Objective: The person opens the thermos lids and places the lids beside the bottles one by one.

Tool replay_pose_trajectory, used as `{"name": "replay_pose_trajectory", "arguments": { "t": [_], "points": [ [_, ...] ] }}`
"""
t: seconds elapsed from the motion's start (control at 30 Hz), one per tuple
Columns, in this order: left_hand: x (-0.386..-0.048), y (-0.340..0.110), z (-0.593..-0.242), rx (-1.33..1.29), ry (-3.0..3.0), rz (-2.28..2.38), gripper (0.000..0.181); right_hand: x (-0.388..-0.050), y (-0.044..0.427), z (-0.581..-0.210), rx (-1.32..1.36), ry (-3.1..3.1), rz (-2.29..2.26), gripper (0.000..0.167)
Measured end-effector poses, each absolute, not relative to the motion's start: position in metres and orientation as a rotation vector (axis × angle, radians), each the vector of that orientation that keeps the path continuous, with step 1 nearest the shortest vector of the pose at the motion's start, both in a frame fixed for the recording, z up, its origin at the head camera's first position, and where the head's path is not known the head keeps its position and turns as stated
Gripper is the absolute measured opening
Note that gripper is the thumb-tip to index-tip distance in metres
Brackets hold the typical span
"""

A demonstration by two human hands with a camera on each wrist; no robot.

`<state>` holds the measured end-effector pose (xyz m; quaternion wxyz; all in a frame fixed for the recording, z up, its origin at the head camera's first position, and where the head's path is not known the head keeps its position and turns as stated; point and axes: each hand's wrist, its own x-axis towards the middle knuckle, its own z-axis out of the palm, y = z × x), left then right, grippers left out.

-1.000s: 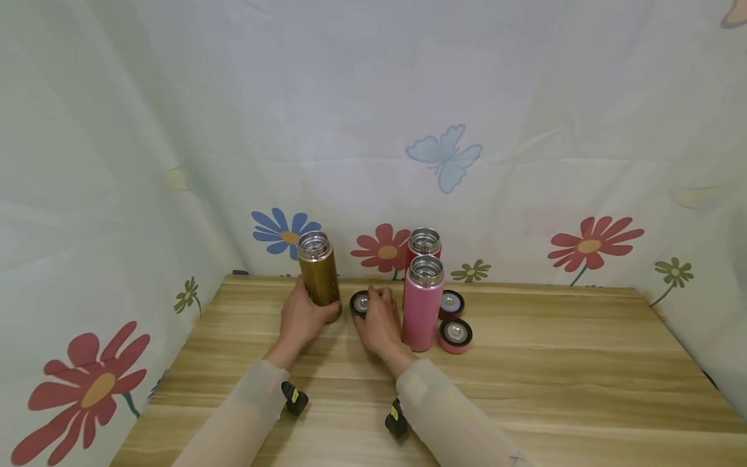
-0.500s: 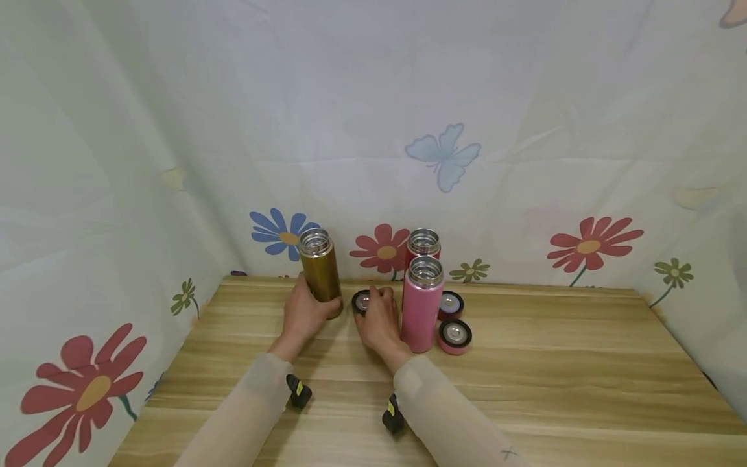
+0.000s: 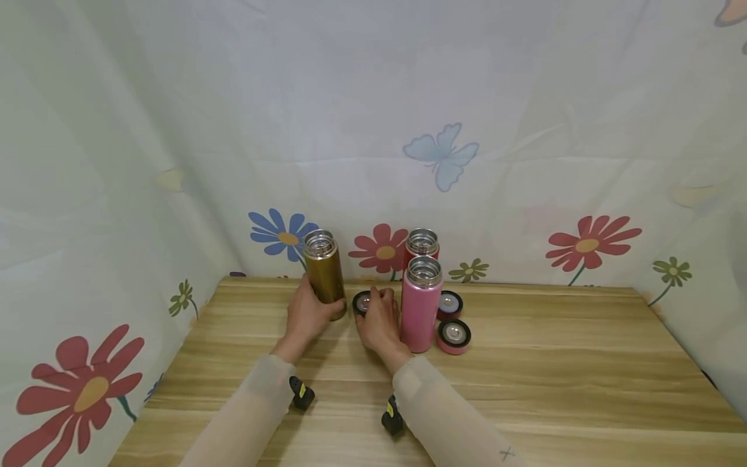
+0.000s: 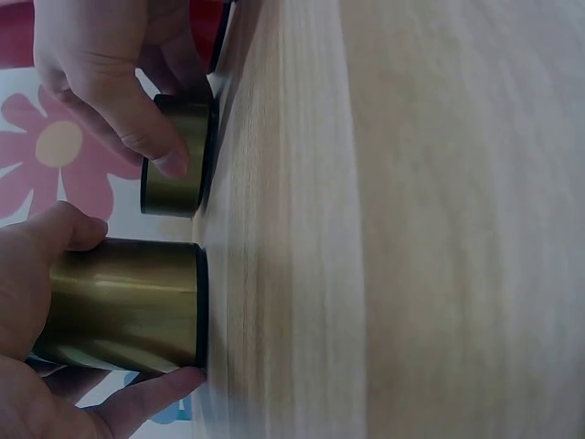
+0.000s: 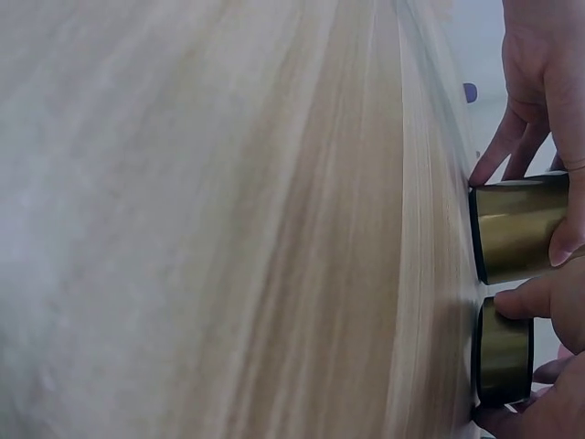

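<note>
My left hand grips the lower part of a gold thermos bottle, which stands upright and uncapped on the table. To its right, my right hand holds a gold lid by its sides; the lid rests on the table with its inner face up. In the left wrist view a narrow gap separates the gold bottle from the lid. Just right of my right hand stands an open pink thermos bottle, and behind it an open red one, mostly hidden.
A pink lid and a dark red lid lie upturned beside the pink bottle. The wood-grain table ends at a flowered cloth behind and at the left. A small black wrist camera sits at my left sleeve.
My left hand and the gold bottle have shifted slightly right, nearer the gold lid. My right hand stays on the lid, and the pink and red bottles stand as before.
</note>
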<state>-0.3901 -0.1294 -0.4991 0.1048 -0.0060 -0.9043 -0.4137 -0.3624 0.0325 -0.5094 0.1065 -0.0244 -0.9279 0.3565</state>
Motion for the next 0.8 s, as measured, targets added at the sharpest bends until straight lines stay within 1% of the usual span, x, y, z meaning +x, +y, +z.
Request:
{"name": "replay_pose_trajectory", "arguments": {
  "t": [0.3,0.6,0.8],
  "points": [
    [-0.3885,-0.1273,-0.5010,-0.026,-2.653,-1.224,0.088,-0.3617,0.0320,-0.5120,-0.075,-2.733,1.059,0.074],
    [-0.3878,-0.1263,-0.5017,-0.012,-2.655,-1.207,0.086,-0.3606,0.0322,-0.5131,-0.072,-2.751,1.035,0.076],
    [-0.3863,-0.1272,-0.5014,-0.021,-2.668,-1.206,0.092,-0.3589,0.0332,-0.5126,-0.065,-2.751,1.067,0.078]
  ]
}}
